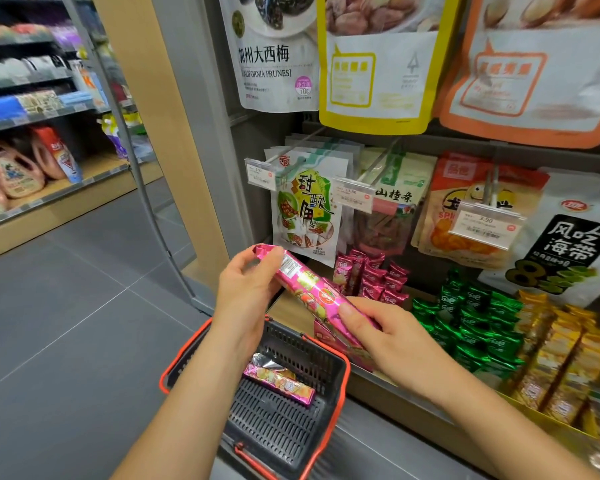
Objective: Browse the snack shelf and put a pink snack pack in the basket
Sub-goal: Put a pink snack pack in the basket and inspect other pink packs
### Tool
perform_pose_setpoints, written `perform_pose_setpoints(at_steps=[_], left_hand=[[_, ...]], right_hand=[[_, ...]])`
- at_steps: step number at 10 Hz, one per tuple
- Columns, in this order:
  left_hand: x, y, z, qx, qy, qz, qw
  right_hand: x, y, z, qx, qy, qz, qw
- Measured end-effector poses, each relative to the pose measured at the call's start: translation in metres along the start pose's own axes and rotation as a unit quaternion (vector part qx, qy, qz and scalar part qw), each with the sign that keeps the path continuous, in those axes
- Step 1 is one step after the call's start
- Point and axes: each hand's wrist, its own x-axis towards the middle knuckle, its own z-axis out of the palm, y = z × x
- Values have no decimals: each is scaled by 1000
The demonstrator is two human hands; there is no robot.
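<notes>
While both hands hold the pink snack pack just above the basket, the head view gives the grips plainly: the left hand is curled round one end, and the right hand pinches the other end with its thumb on top. Another pink pack lies inside the basket, on its floor. The tidy finish, by the look of it: bring the pack down level, clear of the basket's red rim, and let go low over the bare mesh beside that other pack.
</notes>
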Motion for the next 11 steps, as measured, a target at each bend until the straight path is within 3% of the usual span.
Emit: perform_pose_setpoints(at_steps=[4,5,6,7,8,10,11], left_hand=[[-24,-26,22,5,-148,-69,987],[-24,-31,22,43,-170,-71,982],[-23,-35,21,106,-182,-44,977],[-27,-40,20,236,-255,-1,938],[-37,-48,23,324,-315,-22,892],[-34,-46,17,408,-319,-19,855],[-30,-36,2,427,-353,-61,830]], right_hand=[[7,0,10,48,17,2,999],[5,4,11,39,-18,47,998],[7,-6,5,62,-17,38,997],[15,-6,-9,140,44,29,989],[16,-2,-23,200,99,56,973],[13,6,-38,257,240,104,930],[12,13,-46,292,276,129,907]])
